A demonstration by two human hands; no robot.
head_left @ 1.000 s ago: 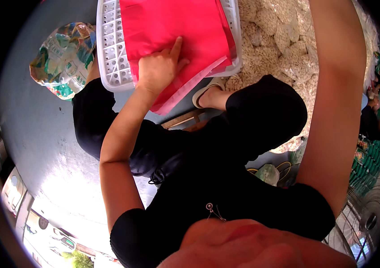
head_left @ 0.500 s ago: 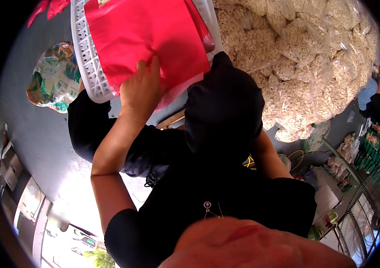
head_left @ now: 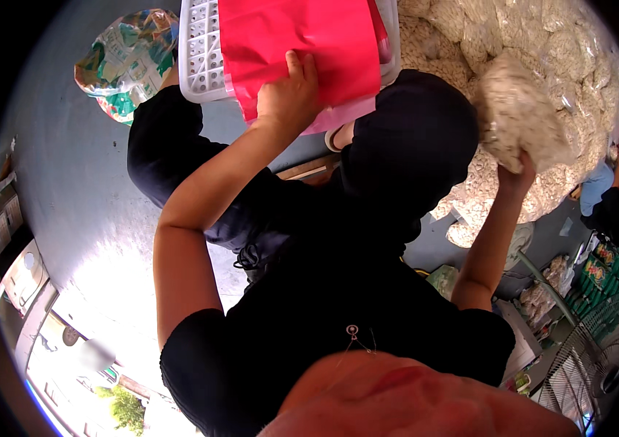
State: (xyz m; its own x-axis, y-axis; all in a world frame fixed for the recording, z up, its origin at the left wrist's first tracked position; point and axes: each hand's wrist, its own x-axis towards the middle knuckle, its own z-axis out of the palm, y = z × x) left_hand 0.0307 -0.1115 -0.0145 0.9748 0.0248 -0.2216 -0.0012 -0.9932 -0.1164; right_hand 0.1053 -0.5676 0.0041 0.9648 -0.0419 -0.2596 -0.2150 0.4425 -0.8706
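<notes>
My left hand [head_left: 289,98] lies over the near part of a flat red plastic bag [head_left: 298,33], at least two fingers stretched out along it; its thumb is hidden. Pink and red layers show under this bag, stacked on a white perforated plastic basket [head_left: 205,54]. Out to the right, my right hand [head_left: 517,175] grips the lower end of a clear plastic bag of pale seeds [head_left: 517,113], slightly blurred. That bag is in front of a big heap of similar clear bags of seeds [head_left: 578,58].
A crumpled, multicoloured plastic sack [head_left: 131,62] stands on the grey floor [head_left: 76,197] at left. My knee [head_left: 415,124] is between the basket and the heap. A standing fan [head_left: 600,371] is at lower right; another person [head_left: 604,189] sits by green packages [head_left: 615,277] at far right.
My right hand, earlier hidden behind my knee, has come out to the right with a bag of seeds in it. The basket and red bag appear higher in view; my left hand stays on the bag.
</notes>
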